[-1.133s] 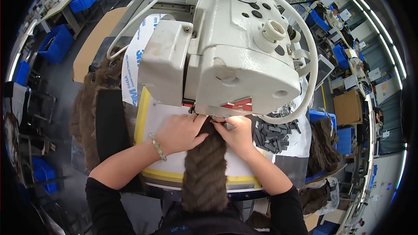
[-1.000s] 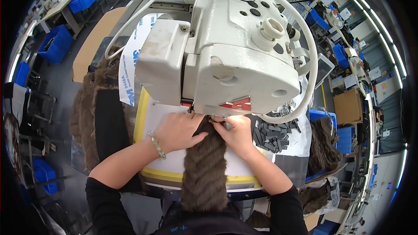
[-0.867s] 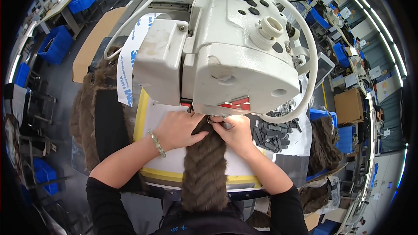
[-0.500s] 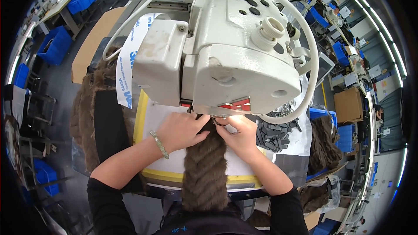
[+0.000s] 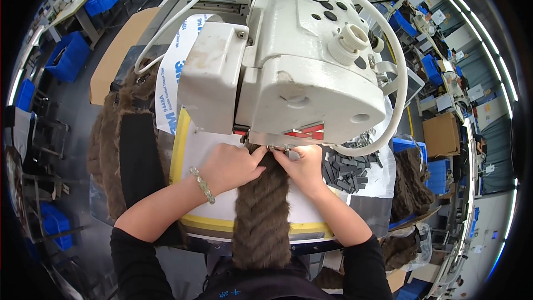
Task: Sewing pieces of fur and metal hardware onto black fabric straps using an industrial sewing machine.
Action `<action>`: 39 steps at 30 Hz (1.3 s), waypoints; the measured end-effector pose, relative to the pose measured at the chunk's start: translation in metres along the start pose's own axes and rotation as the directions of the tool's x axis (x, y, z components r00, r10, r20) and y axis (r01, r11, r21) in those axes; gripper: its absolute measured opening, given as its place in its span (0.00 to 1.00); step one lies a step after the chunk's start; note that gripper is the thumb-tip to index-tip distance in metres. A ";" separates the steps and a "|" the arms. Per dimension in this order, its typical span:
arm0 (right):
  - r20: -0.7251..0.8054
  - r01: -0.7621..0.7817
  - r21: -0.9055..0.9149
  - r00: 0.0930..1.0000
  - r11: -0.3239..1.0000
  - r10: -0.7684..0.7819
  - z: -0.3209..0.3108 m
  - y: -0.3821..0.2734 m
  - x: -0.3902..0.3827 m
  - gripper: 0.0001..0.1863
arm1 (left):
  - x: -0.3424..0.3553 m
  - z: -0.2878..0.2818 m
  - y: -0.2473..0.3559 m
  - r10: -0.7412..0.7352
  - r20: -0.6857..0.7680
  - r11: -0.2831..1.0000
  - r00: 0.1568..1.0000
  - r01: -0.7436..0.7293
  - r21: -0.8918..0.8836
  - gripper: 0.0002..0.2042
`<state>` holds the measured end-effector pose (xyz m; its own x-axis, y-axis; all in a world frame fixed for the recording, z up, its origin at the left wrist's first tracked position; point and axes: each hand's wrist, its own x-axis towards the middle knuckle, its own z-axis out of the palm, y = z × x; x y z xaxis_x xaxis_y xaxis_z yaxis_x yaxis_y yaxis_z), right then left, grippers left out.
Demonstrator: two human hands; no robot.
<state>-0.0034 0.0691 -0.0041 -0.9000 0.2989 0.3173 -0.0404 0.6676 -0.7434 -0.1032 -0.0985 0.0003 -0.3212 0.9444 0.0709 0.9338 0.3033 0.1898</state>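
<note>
A long strip of brown fur (image 5: 261, 219) with slanting ridges runs from under the head of a white sewing machine (image 5: 312, 91) down toward my lap. At its far end, my left hand (image 5: 233, 164) presses on the strip's left side, thumb and forefinger closed against it. My right hand (image 5: 304, 168) grips the right edge of the same end, its thumb pointing in toward the other hand. The machine head partly hides the fingertips of both hands and the needle area. A beaded bracelet (image 5: 201, 185) circles my left wrist.
Small dark grey pieces (image 5: 347, 171) lie heaped on white sheeting right of my hands. Yellow tape (image 5: 216, 224) borders the white work surface. More brown fur (image 5: 108, 161) and a black strip (image 5: 141, 166) lie at left. Brown fur pieces (image 5: 411, 180) fill a blue bin at right.
My right thumb has straightened toward the fur strip's far end, where the fingers were more curled before. My left hand stays nearly in place. The whole view has shifted slightly.
</note>
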 end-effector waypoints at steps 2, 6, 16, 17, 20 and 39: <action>0.005 0.032 -0.003 0.999 0.999 -0.032 0.000 -0.001 0.000 0.08 | 0.000 0.000 -0.004 0.019 0.029 1.000 0.999 -0.019 -0.019 0.20; 0.019 0.095 -0.009 0.995 0.995 -0.095 0.001 -0.005 0.002 0.09 | -0.007 0.003 -0.009 0.070 -0.049 0.997 0.996 -0.072 -0.038 0.19; 0.091 0.024 -0.034 0.996 0.999 -0.021 -0.001 -0.009 0.004 0.06 | 0.001 0.012 -0.020 0.068 -0.229 0.972 0.971 -0.117 -0.206 0.16; 0.100 0.018 -0.034 0.995 0.999 -0.015 -0.001 -0.010 0.004 0.06 | 0.002 0.013 -0.021 0.067 -0.226 0.971 0.972 -0.115 -0.207 0.16; 0.132 -0.004 -0.055 0.991 0.998 0.012 0.001 -0.009 0.004 0.05 | 0.005 0.016 -0.023 0.070 -0.246 0.972 0.967 -0.121 -0.200 0.16; 0.300 0.724 -0.474 0.668 0.501 -0.681 -0.012 0.000 0.000 0.13 | 0.004 0.022 -0.020 0.065 -0.299 0.996 0.952 -0.078 -0.033 0.13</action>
<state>0.0019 0.0773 0.0025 -0.7035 -0.4600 0.5418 -0.4661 0.8741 0.1369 -0.1199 -0.0986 -0.0247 -0.2923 0.8807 0.3728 0.9503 0.2239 0.2162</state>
